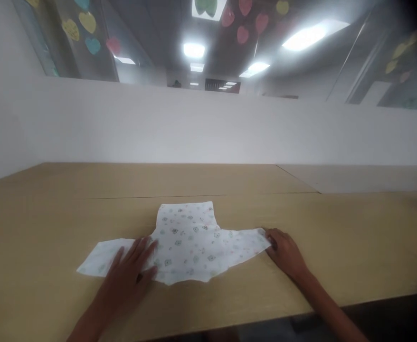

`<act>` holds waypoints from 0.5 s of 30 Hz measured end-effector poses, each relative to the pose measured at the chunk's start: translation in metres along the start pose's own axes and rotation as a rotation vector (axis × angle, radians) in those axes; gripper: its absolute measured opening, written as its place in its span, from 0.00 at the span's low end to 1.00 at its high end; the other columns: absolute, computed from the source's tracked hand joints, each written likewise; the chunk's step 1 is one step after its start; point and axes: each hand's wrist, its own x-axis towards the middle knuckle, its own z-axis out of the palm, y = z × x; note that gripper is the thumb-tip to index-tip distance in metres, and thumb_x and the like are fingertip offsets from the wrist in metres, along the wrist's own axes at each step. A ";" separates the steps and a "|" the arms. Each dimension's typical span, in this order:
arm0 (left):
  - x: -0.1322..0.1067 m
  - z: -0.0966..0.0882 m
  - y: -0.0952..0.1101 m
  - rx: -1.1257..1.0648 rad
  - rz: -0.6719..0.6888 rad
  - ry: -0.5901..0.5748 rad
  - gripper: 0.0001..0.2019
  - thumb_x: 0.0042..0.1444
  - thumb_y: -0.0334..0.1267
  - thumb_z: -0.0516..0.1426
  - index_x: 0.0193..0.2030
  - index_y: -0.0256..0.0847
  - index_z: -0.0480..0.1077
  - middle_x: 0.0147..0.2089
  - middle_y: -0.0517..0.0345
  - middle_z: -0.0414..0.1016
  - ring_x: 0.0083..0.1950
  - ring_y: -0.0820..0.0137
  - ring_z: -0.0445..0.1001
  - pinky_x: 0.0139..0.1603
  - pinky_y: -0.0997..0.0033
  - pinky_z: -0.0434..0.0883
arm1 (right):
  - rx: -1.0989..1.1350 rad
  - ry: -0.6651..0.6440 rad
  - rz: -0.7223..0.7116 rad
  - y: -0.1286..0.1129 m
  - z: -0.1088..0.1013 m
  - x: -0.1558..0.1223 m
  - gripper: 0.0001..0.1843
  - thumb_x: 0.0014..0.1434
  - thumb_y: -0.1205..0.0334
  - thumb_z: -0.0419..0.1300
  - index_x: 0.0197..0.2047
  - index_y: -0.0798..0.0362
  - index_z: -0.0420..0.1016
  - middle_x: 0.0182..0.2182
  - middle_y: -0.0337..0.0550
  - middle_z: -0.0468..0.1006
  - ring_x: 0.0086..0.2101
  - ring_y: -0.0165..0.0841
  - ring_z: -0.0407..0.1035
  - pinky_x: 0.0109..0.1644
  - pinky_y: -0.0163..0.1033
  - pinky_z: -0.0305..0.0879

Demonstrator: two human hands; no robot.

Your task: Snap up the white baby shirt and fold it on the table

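Light-wood bench [26, 237] is running across the view. Left hand [126, 280] is pressing spread flat on a white printed garment [187, 247], which is lying near the bench's front edge. Right hand [285, 251] is curling at the garment's right tip; can't tell if pinching. Risk: uneven pull from that tip could ruck or skew it.

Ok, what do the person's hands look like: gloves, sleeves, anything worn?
The left hand and right hand are bare: no gloves, and no sleeves on the forearms. A small dark mark on the left hand is too blurred to read.
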 end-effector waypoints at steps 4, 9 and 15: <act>-0.001 -0.003 0.005 -0.013 -0.009 -0.001 0.29 0.67 0.54 0.45 0.72 0.57 0.42 0.75 0.60 0.41 0.74 0.56 0.41 0.70 0.36 0.48 | 0.034 0.021 0.019 -0.004 -0.004 -0.002 0.13 0.54 0.65 0.50 0.42 0.53 0.71 0.40 0.46 0.70 0.38 0.35 0.66 0.43 0.42 0.65; -0.003 -0.008 0.008 -0.046 0.000 0.020 0.29 0.67 0.54 0.45 0.72 0.55 0.45 0.74 0.60 0.43 0.74 0.57 0.43 0.71 0.39 0.48 | 0.073 0.035 0.030 0.000 -0.003 -0.006 0.12 0.56 0.62 0.51 0.40 0.53 0.73 0.41 0.46 0.68 0.37 0.35 0.67 0.42 0.41 0.67; -0.008 -0.013 0.014 -0.067 0.004 0.084 0.26 0.68 0.50 0.45 0.71 0.52 0.49 0.74 0.56 0.47 0.74 0.54 0.44 0.70 0.37 0.49 | 0.149 0.103 -0.027 0.011 0.002 -0.007 0.22 0.51 0.71 0.46 0.47 0.56 0.71 0.44 0.49 0.70 0.47 0.39 0.66 0.55 0.49 0.66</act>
